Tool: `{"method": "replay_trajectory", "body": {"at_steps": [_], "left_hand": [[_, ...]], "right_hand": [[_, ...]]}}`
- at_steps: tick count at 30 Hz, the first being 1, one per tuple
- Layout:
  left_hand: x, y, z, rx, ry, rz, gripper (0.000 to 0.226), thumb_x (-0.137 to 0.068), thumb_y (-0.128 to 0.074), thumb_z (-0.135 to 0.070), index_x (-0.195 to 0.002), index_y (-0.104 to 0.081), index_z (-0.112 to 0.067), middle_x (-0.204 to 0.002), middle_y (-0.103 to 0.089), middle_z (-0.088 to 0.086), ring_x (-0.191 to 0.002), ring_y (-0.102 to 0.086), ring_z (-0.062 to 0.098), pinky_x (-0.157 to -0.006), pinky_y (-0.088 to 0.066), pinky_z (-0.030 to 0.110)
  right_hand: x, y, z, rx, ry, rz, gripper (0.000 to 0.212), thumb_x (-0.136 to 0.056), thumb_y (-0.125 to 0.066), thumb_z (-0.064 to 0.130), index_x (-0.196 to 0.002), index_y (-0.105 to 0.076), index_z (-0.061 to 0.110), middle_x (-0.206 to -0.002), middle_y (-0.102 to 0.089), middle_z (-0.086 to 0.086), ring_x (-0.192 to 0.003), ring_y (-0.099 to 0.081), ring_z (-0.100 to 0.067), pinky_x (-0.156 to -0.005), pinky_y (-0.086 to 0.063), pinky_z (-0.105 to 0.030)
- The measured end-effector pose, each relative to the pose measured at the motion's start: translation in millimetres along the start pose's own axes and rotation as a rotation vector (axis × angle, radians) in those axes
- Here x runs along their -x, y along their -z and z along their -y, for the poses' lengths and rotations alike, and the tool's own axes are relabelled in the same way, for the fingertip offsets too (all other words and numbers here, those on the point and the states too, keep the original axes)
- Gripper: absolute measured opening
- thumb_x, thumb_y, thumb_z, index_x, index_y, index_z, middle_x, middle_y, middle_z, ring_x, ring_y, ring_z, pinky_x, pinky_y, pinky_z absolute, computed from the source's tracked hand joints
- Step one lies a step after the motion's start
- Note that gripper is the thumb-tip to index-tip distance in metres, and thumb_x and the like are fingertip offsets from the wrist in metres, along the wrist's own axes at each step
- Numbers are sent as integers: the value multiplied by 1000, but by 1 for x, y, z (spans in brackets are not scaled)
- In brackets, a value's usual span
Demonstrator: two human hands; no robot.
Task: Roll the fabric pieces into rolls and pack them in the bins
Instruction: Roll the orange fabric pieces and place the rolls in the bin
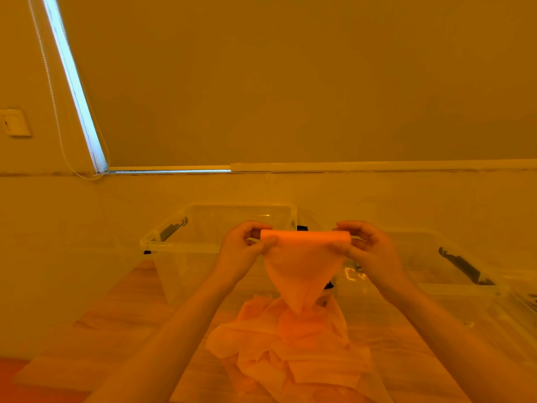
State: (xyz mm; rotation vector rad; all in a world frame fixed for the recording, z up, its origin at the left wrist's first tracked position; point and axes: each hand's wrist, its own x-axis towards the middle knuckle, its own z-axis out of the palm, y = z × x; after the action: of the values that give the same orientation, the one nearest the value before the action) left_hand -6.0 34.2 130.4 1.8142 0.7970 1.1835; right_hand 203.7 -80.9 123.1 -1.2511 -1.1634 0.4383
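Warm amber light tints a pale wall, a drawn roller blind (290,82) and a wood-grain counter (122,324) below. Above the counter's middle, two hands hold a partly rolled fabric piece (305,257) in the air. The left hand (247,248) has its grip closed on the left end of the roll (305,236), thumb underneath and fingers curled over the top. The right hand (369,245) pinches the right end in the same way, fingers bent around it. The unrolled tail of the piece hangs down from the roll, narrowing to a point that touches a crumpled heap of fabric pieces (293,344) lying on the counter near its front edge. Behind the hands, toward the counter's back edge, stands a clear bin (180,245) with dark handle clips. A second clear bin (465,289) stands at the right side of the counter, just beside the first. On the wall at far left sits a switch plate (14,122), and a bead cord (52,91) hangs beside the blind. No readable writing shows on anything.
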Motion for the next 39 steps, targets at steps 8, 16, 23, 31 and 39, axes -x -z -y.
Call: {"method": "replay_trajectory", "body": {"at_steps": [8,16,23,31,39], "left_hand": [[1,2,0,27,6,4,11,-81,-72,-16,-90,-67,-20,-94,-68,0,-85,-64,12,-61,-48,13],[3,3,-3,53,-39,74,28,-76,-73,-3,-95,-65,-22,-102,-67,1,-93,-64,15,-72,-56,24],[4,2,-2,48,6,33,17,-81,-71,-15,-94,-65,-25,-97,-67,0,-88,-65,13,-61,-51,17],[6,1,-4,9,-3,24,28,-82,-70,-17,-108,-63,-21,-106,-64,-4,-91,-63,11,-65,-54,18],[3,0,-3,25,15,24,25,-82,-71,-14,-105,-64,-20,-90,-70,3,-74,-63,9,-50,-42,10]], "right_hand": [[3,-1,3,24,-8,-18,25,-79,-72,9,-102,-65,17,-100,-66,-1,-80,-64,-8,-49,-44,-9],[5,-2,3,-13,-27,-35,11,-83,-68,15,-93,-66,20,-95,-69,-2,-81,-66,-11,-52,-46,-10],[2,0,2,-34,-38,-15,34,-77,-71,1,-110,-65,8,-102,-68,1,-73,-67,1,-51,-47,-11],[6,1,3,-27,-35,-21,32,-76,-73,4,-105,-67,15,-100,-68,0,-76,-66,-3,-51,-46,-10],[3,1,-3,-52,-10,-94,20,-80,-71,19,-97,-65,28,-100,-68,-3,-87,-67,-16,-57,-51,-17]]}}
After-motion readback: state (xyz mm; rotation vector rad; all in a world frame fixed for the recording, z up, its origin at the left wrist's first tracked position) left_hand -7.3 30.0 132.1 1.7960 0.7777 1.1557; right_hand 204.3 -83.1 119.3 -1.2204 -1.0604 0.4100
